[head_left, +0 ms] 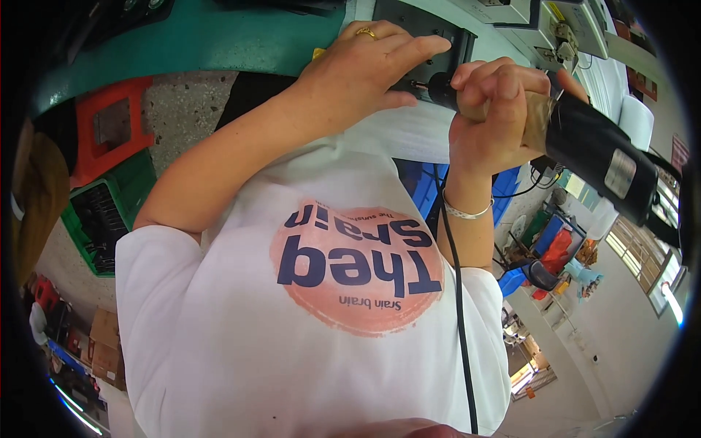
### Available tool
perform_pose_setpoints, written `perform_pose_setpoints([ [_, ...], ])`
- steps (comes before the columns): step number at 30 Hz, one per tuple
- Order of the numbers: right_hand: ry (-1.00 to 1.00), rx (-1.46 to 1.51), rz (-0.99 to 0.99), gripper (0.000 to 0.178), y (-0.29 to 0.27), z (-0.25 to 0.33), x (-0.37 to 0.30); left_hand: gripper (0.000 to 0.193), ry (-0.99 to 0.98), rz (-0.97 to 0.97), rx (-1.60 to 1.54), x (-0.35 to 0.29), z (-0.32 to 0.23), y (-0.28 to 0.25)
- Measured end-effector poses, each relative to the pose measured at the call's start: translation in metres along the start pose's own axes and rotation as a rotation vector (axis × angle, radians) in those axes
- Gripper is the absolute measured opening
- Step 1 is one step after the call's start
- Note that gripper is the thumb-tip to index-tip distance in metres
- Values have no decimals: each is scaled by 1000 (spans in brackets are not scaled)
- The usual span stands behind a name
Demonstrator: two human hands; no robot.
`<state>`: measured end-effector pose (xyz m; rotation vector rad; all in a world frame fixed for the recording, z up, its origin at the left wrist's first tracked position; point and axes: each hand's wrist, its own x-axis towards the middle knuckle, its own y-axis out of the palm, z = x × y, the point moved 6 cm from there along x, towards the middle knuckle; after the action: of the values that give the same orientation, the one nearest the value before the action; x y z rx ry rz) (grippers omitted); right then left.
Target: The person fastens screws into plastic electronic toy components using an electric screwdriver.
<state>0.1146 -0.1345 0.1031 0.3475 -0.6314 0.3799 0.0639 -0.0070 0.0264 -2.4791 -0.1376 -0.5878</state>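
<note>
My right hand (pixel 496 109) is wrapped round a black electric screwdriver (pixel 606 157), over a band of brown tape on its body. The tool lies nearly level, its thin bit pointing left toward a dark metal housing (pixel 423 18) with a raised side edge. Across the near left part of that housing rests my left hand (pixel 358 73), index finger and thumb stretched out and apart. The bit's tip sits just beside the left thumb. Whether it touches a screw, I cannot make out. The other left fingers bend down, their tips partly hidden.
A green work surface (pixel 241 44) runs along the top left. Below it are a red plastic stool (pixel 109 124) and a green crate (pixel 146 175) with dark parts. A black cable (pixel 459 306) hangs in front of my shirt. Grey boxy equipment (pixel 537 36) stands at upper right.
</note>
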Motion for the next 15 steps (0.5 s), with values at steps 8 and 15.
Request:
perform_pose_setpoints([
  [8,58,-143,44,53,-1,1,1,79,-20,65,15,4,-4,2],
  [15,169,140,-257,26,-57,12,18,91,29,113,309,19,-8,-1],
])
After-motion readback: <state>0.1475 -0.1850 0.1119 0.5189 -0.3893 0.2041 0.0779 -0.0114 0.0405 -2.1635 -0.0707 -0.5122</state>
